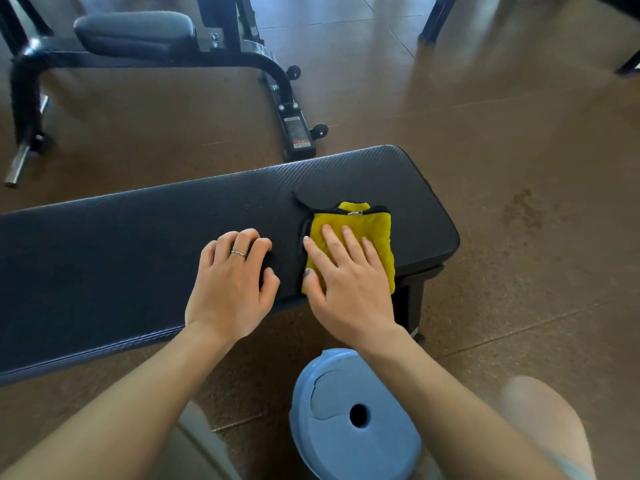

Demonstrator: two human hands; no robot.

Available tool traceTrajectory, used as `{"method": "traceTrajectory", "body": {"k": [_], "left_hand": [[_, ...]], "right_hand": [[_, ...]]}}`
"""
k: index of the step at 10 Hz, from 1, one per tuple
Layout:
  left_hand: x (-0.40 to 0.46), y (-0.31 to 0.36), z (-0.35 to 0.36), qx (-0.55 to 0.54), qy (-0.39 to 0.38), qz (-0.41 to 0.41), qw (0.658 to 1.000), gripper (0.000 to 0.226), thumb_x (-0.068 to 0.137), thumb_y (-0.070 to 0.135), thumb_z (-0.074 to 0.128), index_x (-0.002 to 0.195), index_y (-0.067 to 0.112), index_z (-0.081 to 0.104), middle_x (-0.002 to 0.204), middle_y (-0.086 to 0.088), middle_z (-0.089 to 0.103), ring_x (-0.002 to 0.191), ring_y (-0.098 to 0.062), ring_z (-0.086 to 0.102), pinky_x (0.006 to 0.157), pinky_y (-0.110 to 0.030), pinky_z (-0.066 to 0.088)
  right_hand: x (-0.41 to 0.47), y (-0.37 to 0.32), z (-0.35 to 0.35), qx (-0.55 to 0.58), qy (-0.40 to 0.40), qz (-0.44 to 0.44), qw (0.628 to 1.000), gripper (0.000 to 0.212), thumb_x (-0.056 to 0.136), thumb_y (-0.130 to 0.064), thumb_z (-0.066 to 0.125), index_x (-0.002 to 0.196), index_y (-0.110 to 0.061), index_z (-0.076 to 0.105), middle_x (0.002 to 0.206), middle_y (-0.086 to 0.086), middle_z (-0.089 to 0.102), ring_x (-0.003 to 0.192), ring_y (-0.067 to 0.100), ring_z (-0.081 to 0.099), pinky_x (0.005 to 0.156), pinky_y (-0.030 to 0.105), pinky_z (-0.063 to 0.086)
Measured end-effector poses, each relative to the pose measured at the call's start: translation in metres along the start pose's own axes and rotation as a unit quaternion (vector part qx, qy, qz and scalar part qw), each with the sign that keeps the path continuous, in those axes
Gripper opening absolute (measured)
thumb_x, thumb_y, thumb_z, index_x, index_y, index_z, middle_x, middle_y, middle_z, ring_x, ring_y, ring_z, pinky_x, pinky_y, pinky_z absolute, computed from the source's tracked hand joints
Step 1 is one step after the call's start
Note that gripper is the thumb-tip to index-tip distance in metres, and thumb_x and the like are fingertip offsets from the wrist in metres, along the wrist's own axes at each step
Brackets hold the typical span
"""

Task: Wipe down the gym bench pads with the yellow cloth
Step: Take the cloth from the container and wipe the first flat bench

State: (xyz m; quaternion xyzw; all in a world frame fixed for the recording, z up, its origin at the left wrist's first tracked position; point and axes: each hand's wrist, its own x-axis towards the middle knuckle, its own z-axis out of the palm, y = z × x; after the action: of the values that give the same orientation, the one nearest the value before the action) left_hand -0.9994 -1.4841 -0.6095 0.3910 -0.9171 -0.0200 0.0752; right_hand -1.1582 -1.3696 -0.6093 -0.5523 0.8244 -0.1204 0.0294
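Note:
A long black padded gym bench [138, 244] runs across the view from the left edge to the right of centre. A folded yellow cloth [375, 233] with a dark trim lies flat on the pad near its right end. My right hand [346, 278] presses flat on the cloth, fingers spread, covering its lower left part. My left hand [232, 282], wearing a ring, rests on the bare pad just left of the cloth with the fingers curled down and nothing in it.
A blue plastic stool [349, 420] with a hole in its seat stands on the brown floor between my knees. A second black bench with a padded seat [135, 32] and metal frame stands behind. Another frame's legs [433, 26] are at top right.

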Motion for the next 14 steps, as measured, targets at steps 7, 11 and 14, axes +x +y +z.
{"method": "traceTrajectory", "body": {"k": [7, 11, 14], "left_hand": [[0.001, 0.001, -0.001, -0.004, 0.0, 0.001, 1.0, 0.045, 0.097, 0.04, 0.034, 0.127, 0.016, 0.059, 0.134, -0.005, 0.055, 0.127, -0.032, 0.049, 0.11, -0.05, 0.039], [0.001, 0.0, 0.0, -0.004, -0.006, 0.003, 1.0, 0.045, 0.096, 0.04, 0.036, 0.127, 0.016, 0.059, 0.134, -0.006, 0.055, 0.126, -0.032, 0.05, 0.11, -0.051, 0.04], [0.001, 0.001, -0.004, -0.003, -0.009, 0.004, 1.0, 0.046, 0.096, 0.039, 0.034, 0.125, 0.015, 0.059, 0.132, -0.007, 0.055, 0.125, -0.032, 0.05, 0.107, -0.051, 0.041]], "right_hand": [[0.076, 0.105, -0.025, -0.054, -0.032, 0.158, 0.985, 0.058, 0.104, -0.058, 0.015, 0.16, -0.045, 0.013, 0.172, 0.0, 0.005, 0.158, 0.024, 0.001, 0.127, 0.05, 0.001], [0.013, 0.07, -0.019, -0.037, -0.021, 0.201, 0.979, 0.056, 0.104, -0.056, 0.015, 0.159, -0.049, 0.009, 0.172, -0.003, 0.003, 0.158, 0.02, -0.004, 0.125, 0.054, -0.004], [0.047, 0.091, -0.025, -0.025, -0.008, 0.251, 0.968, 0.058, 0.106, -0.051, 0.017, 0.162, -0.038, 0.013, 0.172, 0.006, 0.006, 0.158, 0.028, 0.004, 0.127, 0.053, 0.006]]}}
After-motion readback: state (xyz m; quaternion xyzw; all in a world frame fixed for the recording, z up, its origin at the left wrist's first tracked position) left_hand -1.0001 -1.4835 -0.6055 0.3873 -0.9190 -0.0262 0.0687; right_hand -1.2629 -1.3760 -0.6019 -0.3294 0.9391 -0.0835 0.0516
